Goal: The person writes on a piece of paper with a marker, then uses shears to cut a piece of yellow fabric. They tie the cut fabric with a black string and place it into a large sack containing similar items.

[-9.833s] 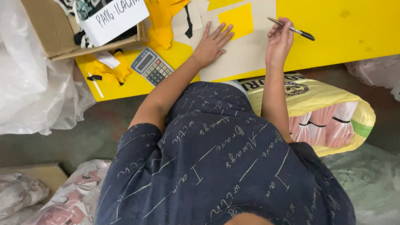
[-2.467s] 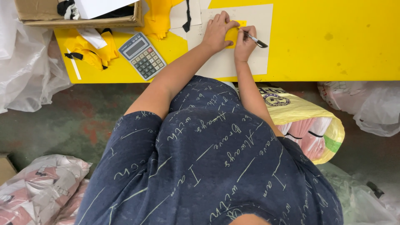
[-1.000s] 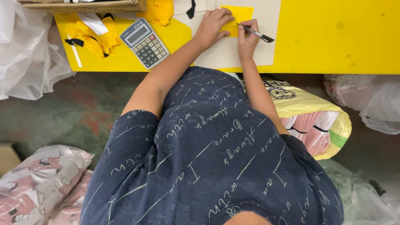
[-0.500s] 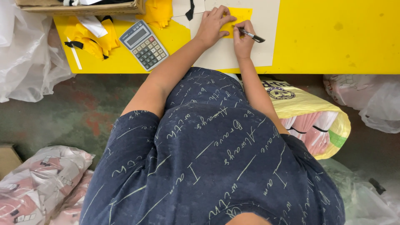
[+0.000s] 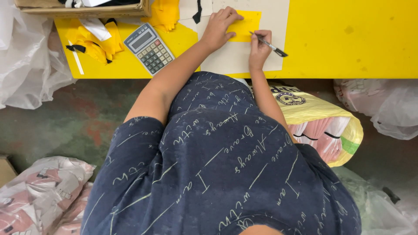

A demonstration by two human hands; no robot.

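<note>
My left hand [image 5: 220,27] lies flat with spread fingers on a small yellow paper slip [image 5: 246,27], pressing it onto a pale cardboard sheet [image 5: 237,56] on the yellow table [image 5: 348,39]. My right hand [image 5: 259,47] grips a dark pen [image 5: 269,44] whose tip rests at the slip's right edge. My dark patterned shirt fills the lower part of the view.
A grey calculator [image 5: 149,48] lies left of my forearm. Yellow fabric pieces [image 5: 98,38] and a brown cardboard box [image 5: 82,9] sit at the table's far left. A yellow bag with pink contents [image 5: 324,126] stands on the floor at right; plastic bags [image 5: 26,56] lie around.
The pen has shifted slightly along the slip's right edge between frames. Ten seconds ago my right hand held the pen lifted away and my left hand lay on the bare cardboard.
</note>
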